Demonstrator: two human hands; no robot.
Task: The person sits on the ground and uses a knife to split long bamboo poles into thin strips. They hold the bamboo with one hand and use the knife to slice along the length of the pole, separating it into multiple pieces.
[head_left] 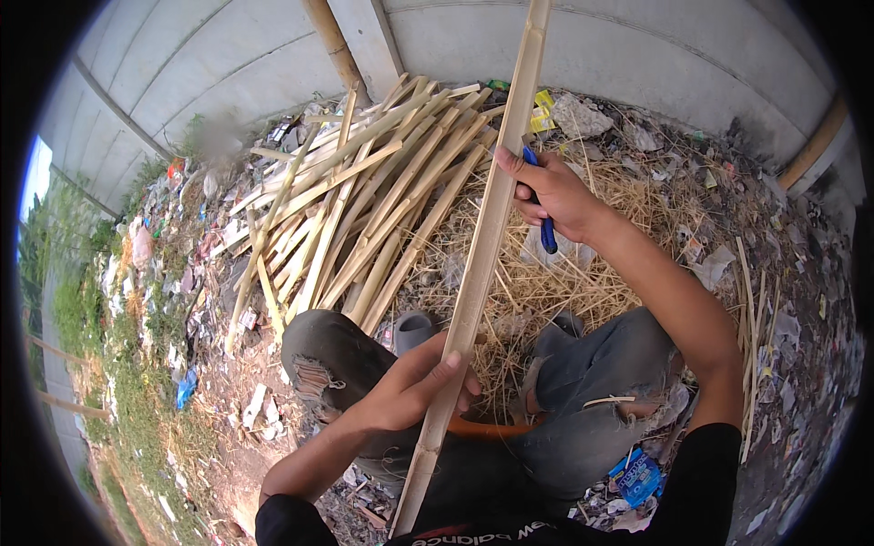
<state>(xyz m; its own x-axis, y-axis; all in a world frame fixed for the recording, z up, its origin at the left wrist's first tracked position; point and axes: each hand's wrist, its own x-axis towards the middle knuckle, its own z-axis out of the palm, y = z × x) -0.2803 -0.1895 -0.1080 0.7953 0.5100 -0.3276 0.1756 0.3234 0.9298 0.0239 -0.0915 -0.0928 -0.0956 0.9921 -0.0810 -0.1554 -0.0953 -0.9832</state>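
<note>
A long split bamboo strip (490,227) slants across my front, from beside my body up past the top edge of the head view. Its pale, hollowed inner side faces up. My left hand (411,387) is closed around the lower part, thumb on top and fingers underneath. Farther up, my right hand (566,198) grips a blue-handled tool (548,237) against the strip's right side. The right thumb presses on the strip. My fingers cover much of the tool, and I cannot make out its working edge.
A large heap of split bamboo strips (364,200) lies ahead to the left. Straw-like shavings (574,291) cover the ground around my feet. Several thin strips (754,337) lie at the right. Litter surrounds me, including a blue packet (635,478). A concrete wall (628,55) stands behind.
</note>
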